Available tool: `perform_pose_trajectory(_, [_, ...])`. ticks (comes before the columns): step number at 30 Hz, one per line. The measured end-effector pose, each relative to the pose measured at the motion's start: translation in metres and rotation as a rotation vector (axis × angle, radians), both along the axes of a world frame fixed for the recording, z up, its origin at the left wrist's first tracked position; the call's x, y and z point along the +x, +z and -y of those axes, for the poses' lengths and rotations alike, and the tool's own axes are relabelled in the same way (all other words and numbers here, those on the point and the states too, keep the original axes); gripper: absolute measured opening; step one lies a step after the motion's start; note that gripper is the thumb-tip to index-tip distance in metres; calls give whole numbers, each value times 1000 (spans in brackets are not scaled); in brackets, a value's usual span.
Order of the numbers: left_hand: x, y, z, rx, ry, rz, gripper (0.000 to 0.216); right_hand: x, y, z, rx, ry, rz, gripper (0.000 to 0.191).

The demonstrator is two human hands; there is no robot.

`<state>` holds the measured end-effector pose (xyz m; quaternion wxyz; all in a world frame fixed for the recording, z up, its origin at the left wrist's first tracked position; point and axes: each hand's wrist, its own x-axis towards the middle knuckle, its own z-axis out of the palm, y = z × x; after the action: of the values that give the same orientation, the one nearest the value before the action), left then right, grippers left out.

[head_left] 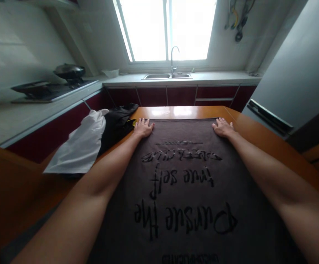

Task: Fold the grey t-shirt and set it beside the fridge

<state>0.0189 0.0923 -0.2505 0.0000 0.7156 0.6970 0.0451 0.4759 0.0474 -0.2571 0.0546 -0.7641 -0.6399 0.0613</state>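
A dark grey printed T-shirt lies spread flat on the wooden table, its straight edge toward the far side. Black lettering on it, upside down from here, reads "Pursue the true self". My left hand rests palm down on the shirt's far left corner, fingers stretched forward. At the far right corner my right hand lies flat in the same way, fingers spread. Both arms reach out straight along the shirt's sides. The near end of the shirt runs out of view at the bottom.
Left of the shirt, a white cloth and black clothing are heaped on the table. Beyond stand a counter with a sink and tap, a stove with a lidded pan, and a fridge at right.
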Motion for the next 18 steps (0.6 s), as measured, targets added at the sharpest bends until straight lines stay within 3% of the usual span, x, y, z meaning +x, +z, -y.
perform_pose_trajectory(5, [2,8,-1,-53,16,-10,84,5,0,0,41,9,-4,75])
perform_pose_trajectory(8, [18,18,24,30,17,1,77,-8,7,12,170,-13,-32,70])
perform_pose_trajectory(11, [47,24,76,113,-39,55,73,-32,21,33,273,-13,-125,65])
perform_pose_trajectory(13, [68,24,122,32,-183,93,75,-54,30,55,268,32,-177,63])
perform_pose_trajectory(15, [82,24,169,-46,-301,116,75,-79,38,85,245,108,-204,62])
perform_pose_trajectory(18, [85,27,232,-39,-363,135,70,-116,42,143,162,257,-238,61])
